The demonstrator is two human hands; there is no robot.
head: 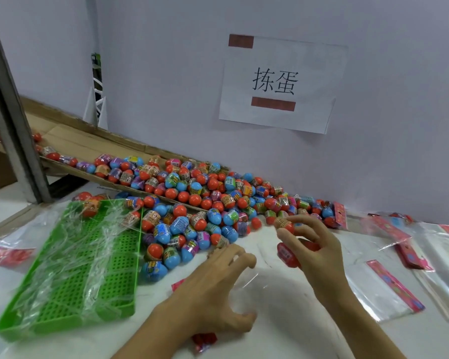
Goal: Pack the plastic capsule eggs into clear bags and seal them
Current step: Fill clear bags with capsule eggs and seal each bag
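White table (283,340) fills lower frame; white wall (373,164) behind with paper sign (280,82) at 12 o'clock. Cardboard chute (88,149) slopes down from 10 o'clock, eggs lying along its lower edge. Big pile of capsule eggs (213,203) spills off chute end across table centre, orange, blue, purple, wrapped in printed bands. Green perforated tray (70,288) at 8 o'clock, holds loose clear plastic strips plus one orange egg at its far corner; pile touches tray's right rim. Clear bags with red header strips: flat stack (389,291) at 4 o'clock, more at 3 o'clock, one at 9 o'clock, all empty as far as visible. Clear bag (249,288) lies under the hands at 6 o'clock, contents cannot tell. Left hand (213,288) over that bag, fingers curled, thumb pressing the film; grip on it cannot tell. Right hand (314,252) at 4 o'clock of pile, fingertips pinching one orange egg (285,225), red item tucked in palm.
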